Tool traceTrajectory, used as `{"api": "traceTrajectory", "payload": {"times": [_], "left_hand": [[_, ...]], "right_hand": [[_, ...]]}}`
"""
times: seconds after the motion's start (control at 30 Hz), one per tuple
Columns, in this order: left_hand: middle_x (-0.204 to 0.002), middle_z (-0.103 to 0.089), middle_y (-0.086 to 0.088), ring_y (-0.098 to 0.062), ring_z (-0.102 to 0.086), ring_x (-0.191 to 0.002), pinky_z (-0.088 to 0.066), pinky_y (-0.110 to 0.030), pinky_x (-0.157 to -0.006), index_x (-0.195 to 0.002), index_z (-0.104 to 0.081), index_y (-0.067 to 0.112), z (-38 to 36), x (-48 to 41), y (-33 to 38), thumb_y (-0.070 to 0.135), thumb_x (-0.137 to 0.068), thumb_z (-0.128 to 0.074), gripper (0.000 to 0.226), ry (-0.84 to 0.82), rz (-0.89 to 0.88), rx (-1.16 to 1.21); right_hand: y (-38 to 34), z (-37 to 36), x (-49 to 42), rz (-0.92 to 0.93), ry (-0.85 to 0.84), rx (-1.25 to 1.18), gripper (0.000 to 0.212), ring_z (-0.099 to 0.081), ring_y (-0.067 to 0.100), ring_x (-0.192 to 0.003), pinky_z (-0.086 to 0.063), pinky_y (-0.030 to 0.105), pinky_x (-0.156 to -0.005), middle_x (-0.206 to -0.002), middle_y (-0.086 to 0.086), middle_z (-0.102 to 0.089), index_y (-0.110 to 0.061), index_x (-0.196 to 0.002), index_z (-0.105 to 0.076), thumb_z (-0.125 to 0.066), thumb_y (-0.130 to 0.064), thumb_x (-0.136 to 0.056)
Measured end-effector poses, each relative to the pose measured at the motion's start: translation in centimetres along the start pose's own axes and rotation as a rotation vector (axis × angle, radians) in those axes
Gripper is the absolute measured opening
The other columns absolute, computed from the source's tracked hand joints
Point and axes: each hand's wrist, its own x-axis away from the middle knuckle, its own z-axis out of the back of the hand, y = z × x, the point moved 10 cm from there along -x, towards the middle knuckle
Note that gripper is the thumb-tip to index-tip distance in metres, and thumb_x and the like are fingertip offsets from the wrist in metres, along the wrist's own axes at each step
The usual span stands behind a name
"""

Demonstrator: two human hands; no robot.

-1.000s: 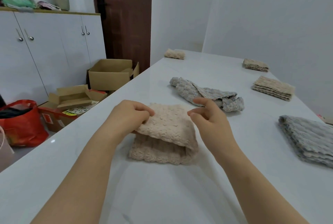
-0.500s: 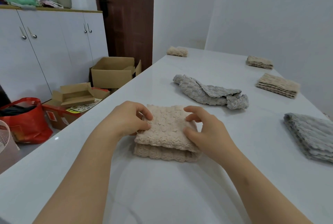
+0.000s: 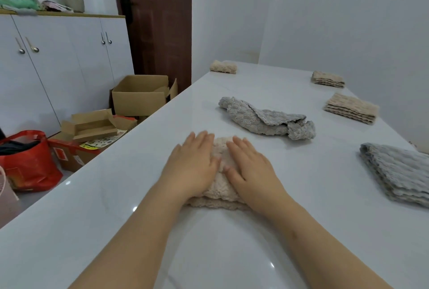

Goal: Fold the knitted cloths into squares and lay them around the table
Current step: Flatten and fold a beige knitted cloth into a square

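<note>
Beige folded cloth (image 3: 220, 168) lies flat on the white table (image 3: 232, 254), roughly square, its layered edge toward the person. Left hand (image 3: 192, 163) and right hand (image 3: 249, 168) press it with straight fingers, gripping nothing.

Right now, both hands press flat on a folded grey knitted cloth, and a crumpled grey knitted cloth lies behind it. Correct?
Not quite. The head view shows the left hand and right hand pressing a folded beige knitted cloth, not grey. The rest holds.

- Single head-worn wide-angle view, looking forward and down along the white tabletop (image 3: 255, 254).
- Close above both forearms; far wall and door visible beyond.
</note>
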Motion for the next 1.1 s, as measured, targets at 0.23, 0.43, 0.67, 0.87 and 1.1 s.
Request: {"api": "traceTrajectory", "payload": {"times": [0.23,0.43,0.67,0.87,1.1], "left_hand": [[-0.158,-0.004,0.006,-0.012,0.001,-0.145,-0.005,-0.041,-0.117,-0.149,-0.011,0.023,-2.9,0.2,-2.2,0.047,-0.098,-0.023,0.058,-0.128,0.073,-0.035],[-0.158,-0.006,0.008,-0.01,-0.002,-0.145,0.005,-0.046,-0.116,-0.149,-0.011,0.025,-2.8,0.6,-2.0,0.048,-0.097,-0.017,0.057,-0.113,0.054,-0.163],[-0.157,-0.003,0.012,-0.01,0.005,-0.145,0.009,-0.049,-0.114,-0.149,-0.01,0.029,-2.8,0.9,-2.2,0.048,-0.097,-0.019,0.056,-0.092,0.07,-0.083],[-0.154,-0.022,0.002,-0.018,-0.02,-0.141,-0.019,-0.038,-0.115,-0.146,-0.024,0.026,-0.4,1.6,-2.9,0.043,-0.095,-0.038,0.055,0.133,0.086,0.218],[-0.137,-0.043,-0.009,-0.029,-0.043,-0.124,-0.04,-0.041,-0.095,-0.146,-0.009,0.026,0.3,1.8,-6.5,0.065,-0.08,-0.049,0.086,0.064,0.335,0.088]], "right_hand": [[1.2,-2.1,-0.2,-0.059,-0.152,0.002,0.054,-0.005,0.008,-0.145,-0.005,0.03,-0.117,-0.158,-0.006,-0.013,-0.021,-0.149,-0.014,-0.029,-0.036,-0.1],[1.1,-2.5,-0.4,-0.111,-0.193,0.036,0.049,-0.008,0.01,-0.145,-0.005,0.033,-0.116,-0.157,-0.004,-0.018,-0.019,-0.147,-0.025,-0.028,-0.032,-0.1],[0.6,-0.7,-0.4,-0.157,-0.001,-0.037,0.038,-0.038,0.016,-0.132,-0.026,0.033,-0.11,-0.14,-0.001,-0.048,-0.016,-0.13,-0.052,-0.032,-0.023,-0.098],[2.4,0.7,0.5,-0.245,0.134,-0.235,0.048,-0.033,0.022,-0.136,-0.026,0.033,-0.111,-0.144,0.007,-0.042,-0.01,-0.14,-0.037,-0.044,-0.023,-0.094],[4.1,0.7,0.5,-0.412,0.092,-0.055,0.063,-0.04,0.03,-0.12,-0.032,0.039,-0.097,-0.128,0.008,-0.054,-0.014,-0.141,-0.029,-0.046,-0.045,-0.088]]}}
